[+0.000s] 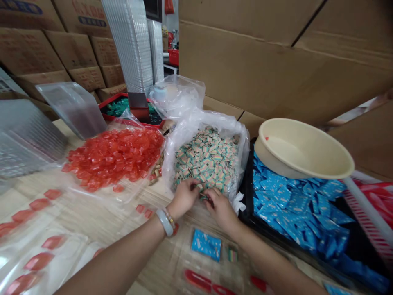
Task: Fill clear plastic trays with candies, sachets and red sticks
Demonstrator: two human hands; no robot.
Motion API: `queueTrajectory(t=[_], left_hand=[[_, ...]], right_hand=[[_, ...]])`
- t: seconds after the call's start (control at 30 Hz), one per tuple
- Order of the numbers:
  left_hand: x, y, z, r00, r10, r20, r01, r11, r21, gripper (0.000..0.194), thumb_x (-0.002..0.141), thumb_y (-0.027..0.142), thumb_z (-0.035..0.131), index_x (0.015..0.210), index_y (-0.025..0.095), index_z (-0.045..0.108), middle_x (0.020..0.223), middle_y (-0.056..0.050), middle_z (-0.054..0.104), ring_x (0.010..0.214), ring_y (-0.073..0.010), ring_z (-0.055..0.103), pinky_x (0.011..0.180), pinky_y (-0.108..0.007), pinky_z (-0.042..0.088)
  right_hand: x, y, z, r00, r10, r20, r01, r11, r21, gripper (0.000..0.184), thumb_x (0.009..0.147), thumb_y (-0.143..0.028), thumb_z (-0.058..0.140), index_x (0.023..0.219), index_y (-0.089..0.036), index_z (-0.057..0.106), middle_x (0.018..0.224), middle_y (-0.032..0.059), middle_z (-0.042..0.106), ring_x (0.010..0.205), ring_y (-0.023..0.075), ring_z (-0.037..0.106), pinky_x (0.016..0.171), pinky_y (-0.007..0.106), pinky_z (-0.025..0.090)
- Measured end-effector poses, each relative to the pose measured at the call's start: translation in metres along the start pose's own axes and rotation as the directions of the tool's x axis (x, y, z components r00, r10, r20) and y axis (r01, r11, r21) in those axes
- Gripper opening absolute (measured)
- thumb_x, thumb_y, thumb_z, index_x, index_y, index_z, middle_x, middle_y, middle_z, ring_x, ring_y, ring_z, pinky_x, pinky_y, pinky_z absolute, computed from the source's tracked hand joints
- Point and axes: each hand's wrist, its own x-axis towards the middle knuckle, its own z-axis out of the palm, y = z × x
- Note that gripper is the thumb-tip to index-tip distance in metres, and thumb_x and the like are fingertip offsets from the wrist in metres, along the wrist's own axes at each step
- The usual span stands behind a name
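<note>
My left hand (184,197), with a pale bangle and bead bracelet at the wrist, reaches into the near edge of a clear plastic bag (187,131) full of small striped pastel candies (208,159). Its fingers are curled into the candies. My right hand (220,207) lies just beside it at the same edge, fingers pinched on candies. What each hand holds is too small to make out. A clear compartment tray (172,262) lies on the table under my forearms, with a blue packet (206,244) and a striped candy (232,255) in it.
A heap of red wrapped candies (115,157) lies on plastic at the left. A black tray (245,196) of blue packets (294,209) stands at the right, a cream basin (303,149) resting on it. Clear trays with red candies (37,229) lie at the near left. Cardboard boxes (276,61) surround the table.
</note>
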Motion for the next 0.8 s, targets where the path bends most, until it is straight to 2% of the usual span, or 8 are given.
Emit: queueTrajectory(t=[0.23, 0.3, 0.37, 0.47, 0.57, 0.7, 0.8], left_hand=[[-0.002, 0.005, 0.006, 1.0, 0.002, 0.023, -0.002, 1.0, 0.021, 0.013, 0.072, 0.015, 0.049, 0.081, 0.012, 0.059, 0.071, -0.002, 0.061, 0.065, -0.0127, 0.055, 0.062, -0.024, 0.044], [-0.004, 0.003, 0.002, 0.998, 0.056, 0.017, -0.057, 0.996, 0.072, 0.015, 0.073, 0.013, 0.049, 0.083, 0.012, 0.059, 0.076, -0.003, 0.062, 0.07, -0.0134, 0.056, 0.067, -0.025, 0.044], [-0.008, 0.003, -0.006, 0.988, 0.153, 0.015, -0.153, 0.97, 0.188, 0.018, 0.074, 0.012, 0.047, 0.087, 0.014, 0.06, 0.084, -0.004, 0.062, 0.078, -0.0146, 0.055, 0.073, -0.026, 0.043], [-0.015, 0.004, -0.019, 0.953, 0.265, 0.146, -0.302, 0.872, 0.386, 0.02, 0.077, 0.012, 0.043, 0.085, 0.016, 0.062, 0.089, -0.005, 0.061, 0.083, -0.0159, 0.054, 0.078, -0.028, 0.041], [-0.02, 0.006, -0.027, 0.915, 0.282, 0.289, -0.39, 0.802, 0.452, 0.022, 0.08, 0.013, 0.041, 0.081, 0.017, 0.062, 0.087, -0.005, 0.061, 0.083, -0.016, 0.054, 0.078, -0.027, 0.04], [-0.022, 0.005, -0.027, 0.914, 0.284, 0.29, -0.395, 0.784, 0.479, 0.027, 0.079, 0.011, 0.04, 0.097, 0.019, 0.059, 0.092, -0.005, 0.06, 0.087, -0.0166, 0.053, 0.08, -0.028, 0.038], [-0.023, 0.003, -0.026, 0.923, 0.266, 0.277, -0.373, 0.792, 0.484, 0.03, 0.078, 0.01, 0.04, 0.101, 0.019, 0.057, 0.094, -0.005, 0.059, 0.089, -0.0167, 0.052, 0.081, -0.028, 0.038]], right_hand=[[-0.002, -0.001, 0.0, 0.999, -0.022, 0.032, 0.024, 0.999, -0.043, 0.022, 0.074, -0.006, 0.045, 0.088, -0.019, 0.056, 0.088, 0.005, 0.052, 0.083, 0.0171, 0.051, 0.074, 0.031, 0.042], [-0.003, -0.001, 0.0, 0.999, -0.03, 0.046, 0.033, 0.997, -0.069, 0.021, 0.075, -0.007, 0.044, 0.087, -0.018, 0.058, 0.087, 0.0065, 0.053, 0.082, 0.0177, 0.051, 0.073, 0.031, 0.043], [-0.004, 0.0, -0.003, 0.998, -0.039, 0.044, 0.042, 0.997, -0.07, 0.022, 0.077, -0.008, 0.042, 0.087, -0.018, 0.059, 0.086, 0.0072, 0.055, 0.081, 0.018, 0.052, 0.073, 0.032, 0.043], [-0.005, 0.003, -0.016, 0.999, -0.034, -0.031, 0.033, 0.999, -0.031, 0.025, 0.079, -0.01, 0.04, 0.092, -0.02, 0.06, 0.088, 0.0068, 0.056, 0.084, 0.0179, 0.052, 0.075, 0.032, 0.043], [-0.002, 0.007, -0.027, 0.996, 0.008, -0.084, -0.008, 1.0, 0.005, 0.025, 0.079, -0.011, 0.042, 0.092, -0.02, 0.061, 0.09, 0.0064, 0.056, 0.086, 0.0177, 0.053, 0.077, 0.032, 0.043], [0.006, 0.007, -0.024, 0.999, 0.043, 0.033, -0.043, 0.999, 0.007, 0.022, 0.074, -0.008, 0.048, 0.086, -0.018, 0.064, 0.081, 0.006, 0.06, 0.08, 0.0179, 0.054, 0.074, 0.031, 0.043], [0.011, 0.003, -0.016, 0.995, 0.059, 0.075, -0.056, 0.998, -0.034, 0.028, 0.073, -0.006, 0.048, 0.095, -0.017, 0.062, 0.092, 0.0081, 0.061, 0.089, 0.019, 0.053, 0.08, 0.032, 0.041]])
